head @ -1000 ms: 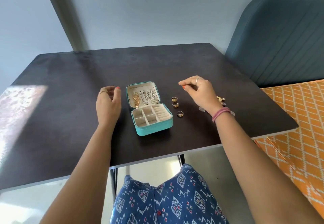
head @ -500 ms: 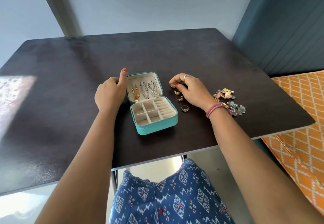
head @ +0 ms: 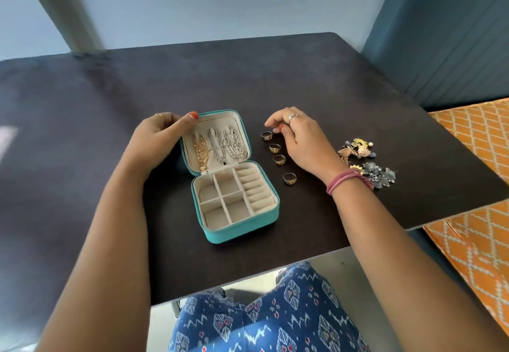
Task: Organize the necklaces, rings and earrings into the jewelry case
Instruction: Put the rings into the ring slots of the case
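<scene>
While the left hand (head: 157,139) grips the jewelry case (head: 239,230) lid holding necklaces (head: 220,148), its tray sits bare.

Bare arms, no sleeves — a pink band (head: 347,181) at the right wrist, a ring on each hand, orange-red painted nails, and blue patterned cloth (head: 264,316) at the frame's bottom.
</scene>
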The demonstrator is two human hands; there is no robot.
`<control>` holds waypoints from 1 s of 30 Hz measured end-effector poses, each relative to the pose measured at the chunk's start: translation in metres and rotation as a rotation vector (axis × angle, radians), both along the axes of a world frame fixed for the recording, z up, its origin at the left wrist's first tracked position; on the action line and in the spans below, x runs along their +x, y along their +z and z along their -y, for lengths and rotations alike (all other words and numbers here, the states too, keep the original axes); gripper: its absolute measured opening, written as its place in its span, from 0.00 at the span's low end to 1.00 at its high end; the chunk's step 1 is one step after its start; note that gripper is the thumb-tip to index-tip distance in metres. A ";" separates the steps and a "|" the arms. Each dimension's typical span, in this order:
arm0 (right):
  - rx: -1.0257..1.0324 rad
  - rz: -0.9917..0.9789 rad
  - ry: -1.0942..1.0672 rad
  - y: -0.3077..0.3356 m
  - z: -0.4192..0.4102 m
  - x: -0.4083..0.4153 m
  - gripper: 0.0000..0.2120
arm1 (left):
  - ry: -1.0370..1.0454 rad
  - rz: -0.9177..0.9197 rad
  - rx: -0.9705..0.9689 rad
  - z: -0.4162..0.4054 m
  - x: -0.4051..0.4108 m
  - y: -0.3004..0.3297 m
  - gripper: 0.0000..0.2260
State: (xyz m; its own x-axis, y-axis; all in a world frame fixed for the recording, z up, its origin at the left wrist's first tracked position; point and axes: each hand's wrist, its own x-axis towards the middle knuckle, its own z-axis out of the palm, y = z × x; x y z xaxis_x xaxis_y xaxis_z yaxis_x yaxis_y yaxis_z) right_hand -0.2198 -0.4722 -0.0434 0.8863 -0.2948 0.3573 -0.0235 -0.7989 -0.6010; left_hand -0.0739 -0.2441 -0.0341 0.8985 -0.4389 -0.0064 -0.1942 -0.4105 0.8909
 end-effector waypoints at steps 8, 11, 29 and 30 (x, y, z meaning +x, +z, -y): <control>-0.085 0.024 -0.030 -0.003 -0.002 0.000 0.15 | 0.111 0.025 -0.510 0.004 0.005 0.007 0.11; -0.115 0.052 -0.055 -0.002 -0.001 -0.001 0.15 | 0.187 0.024 -0.631 0.005 0.007 0.008 0.12; -0.218 0.253 -0.325 0.032 0.013 -0.076 0.11 | -0.008 -0.105 -0.641 0.011 -0.007 0.010 0.08; -0.178 0.208 -0.352 0.034 0.021 -0.092 0.11 | -0.015 -0.112 -0.637 0.011 -0.008 0.010 0.07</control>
State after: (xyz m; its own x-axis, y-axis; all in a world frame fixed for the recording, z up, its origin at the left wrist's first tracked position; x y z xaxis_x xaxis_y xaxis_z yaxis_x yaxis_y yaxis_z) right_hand -0.3120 -0.4935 -0.0098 0.6467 -0.4837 0.5898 -0.2060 -0.8552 -0.4755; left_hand -0.0816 -0.2549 -0.0242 0.9011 -0.4005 0.1662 -0.0875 0.2073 0.9743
